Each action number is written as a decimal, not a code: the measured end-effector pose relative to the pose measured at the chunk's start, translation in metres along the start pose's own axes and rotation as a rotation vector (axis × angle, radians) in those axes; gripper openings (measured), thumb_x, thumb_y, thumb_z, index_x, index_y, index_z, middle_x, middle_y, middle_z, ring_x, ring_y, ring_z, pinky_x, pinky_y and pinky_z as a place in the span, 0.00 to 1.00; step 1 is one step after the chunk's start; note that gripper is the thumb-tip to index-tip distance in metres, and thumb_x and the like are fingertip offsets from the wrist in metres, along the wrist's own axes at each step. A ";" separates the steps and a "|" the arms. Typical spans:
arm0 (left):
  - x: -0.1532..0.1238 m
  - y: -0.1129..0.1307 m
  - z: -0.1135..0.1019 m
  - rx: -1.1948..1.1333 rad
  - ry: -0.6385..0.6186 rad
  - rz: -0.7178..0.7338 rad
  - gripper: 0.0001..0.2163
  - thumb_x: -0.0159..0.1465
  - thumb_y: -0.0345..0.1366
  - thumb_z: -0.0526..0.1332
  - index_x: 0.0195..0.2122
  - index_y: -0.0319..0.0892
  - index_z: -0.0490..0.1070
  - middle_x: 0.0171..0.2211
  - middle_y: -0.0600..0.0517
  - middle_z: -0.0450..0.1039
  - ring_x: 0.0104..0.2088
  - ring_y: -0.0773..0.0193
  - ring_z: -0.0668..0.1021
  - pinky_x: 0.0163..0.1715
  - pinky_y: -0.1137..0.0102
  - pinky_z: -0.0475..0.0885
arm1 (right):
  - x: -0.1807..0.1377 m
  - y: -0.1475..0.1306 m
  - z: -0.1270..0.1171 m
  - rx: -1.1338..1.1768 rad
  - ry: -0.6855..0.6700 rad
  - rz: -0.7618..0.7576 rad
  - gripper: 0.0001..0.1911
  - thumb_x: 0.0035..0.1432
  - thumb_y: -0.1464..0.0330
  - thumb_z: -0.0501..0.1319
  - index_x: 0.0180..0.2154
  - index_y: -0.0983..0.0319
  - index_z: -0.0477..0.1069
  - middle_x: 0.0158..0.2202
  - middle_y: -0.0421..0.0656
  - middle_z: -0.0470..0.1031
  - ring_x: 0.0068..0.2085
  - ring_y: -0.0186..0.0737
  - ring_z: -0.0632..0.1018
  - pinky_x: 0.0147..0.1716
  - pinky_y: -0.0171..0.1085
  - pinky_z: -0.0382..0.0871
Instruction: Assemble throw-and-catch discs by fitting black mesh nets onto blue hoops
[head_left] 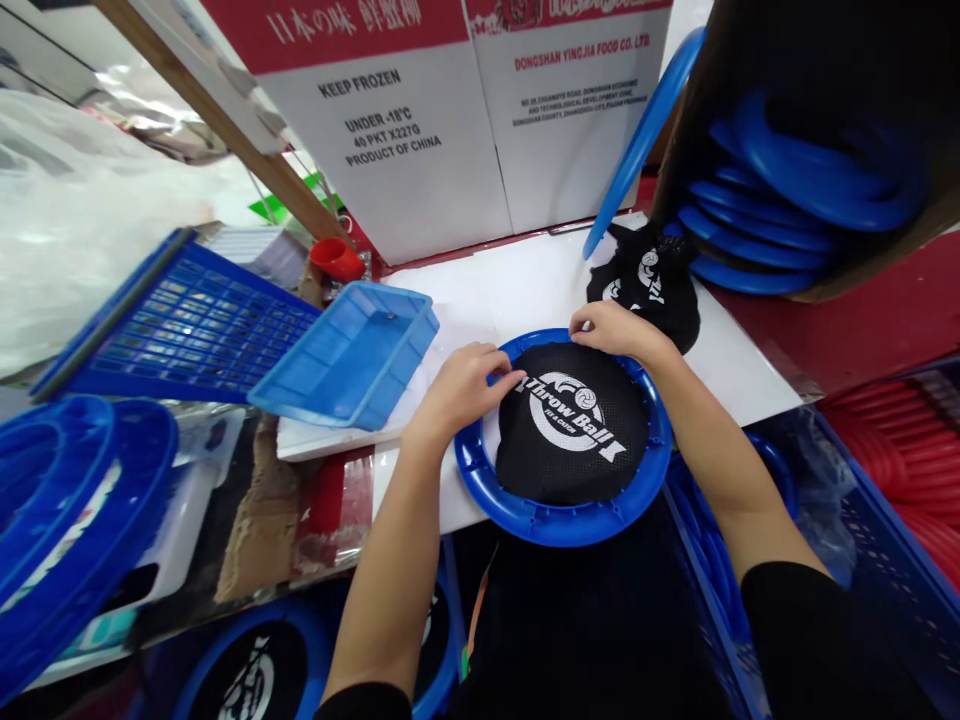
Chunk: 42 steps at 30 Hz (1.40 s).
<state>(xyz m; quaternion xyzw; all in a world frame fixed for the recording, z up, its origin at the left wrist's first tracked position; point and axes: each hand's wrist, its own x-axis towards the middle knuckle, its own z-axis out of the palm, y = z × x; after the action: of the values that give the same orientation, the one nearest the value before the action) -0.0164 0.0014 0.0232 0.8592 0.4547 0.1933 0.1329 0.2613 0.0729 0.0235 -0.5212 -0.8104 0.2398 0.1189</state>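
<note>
A blue plastic ring (491, 500) lies at the table's front edge, its near side jutting past it. Inside it is a round black mesh (555, 475) printed "Throw Ball". On the left a white gap shows between mesh and ring. My left hand (472, 385) is at the ring's upper left, fingers curled at the rim and thumb over the mesh edge. My right hand (611, 328) closes its fingertips at the ring's far edge, where mesh and rim meet; what exactly they pinch is partly hidden. More black printed mesh pieces (679, 310) lie beyond my right hand.
A light blue tray (352, 365) and a blue basket (202, 330) stand left. Blue rings (757, 235) fill a carton at right; another ring (649, 135) leans beside it. A white-and-red carton (405, 190) stands behind. Red rings (892, 440) lie right, blue rings (82, 540) left.
</note>
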 end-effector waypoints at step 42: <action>-0.003 -0.025 -0.008 -0.184 -0.132 -0.204 0.04 0.64 0.37 0.68 0.33 0.44 0.76 0.67 0.43 0.70 0.68 0.47 0.71 0.69 0.50 0.64 | -0.005 0.010 -0.005 0.077 -0.007 -0.185 0.05 0.59 0.65 0.66 0.34 0.60 0.74 0.41 0.45 0.77 0.44 0.46 0.75 0.49 0.43 0.67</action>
<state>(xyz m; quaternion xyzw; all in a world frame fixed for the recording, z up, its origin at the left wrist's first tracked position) -0.0400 0.0131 0.0196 0.8034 0.5106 0.1628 0.2595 0.2734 0.0734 0.0232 -0.4385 -0.8455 0.2606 0.1578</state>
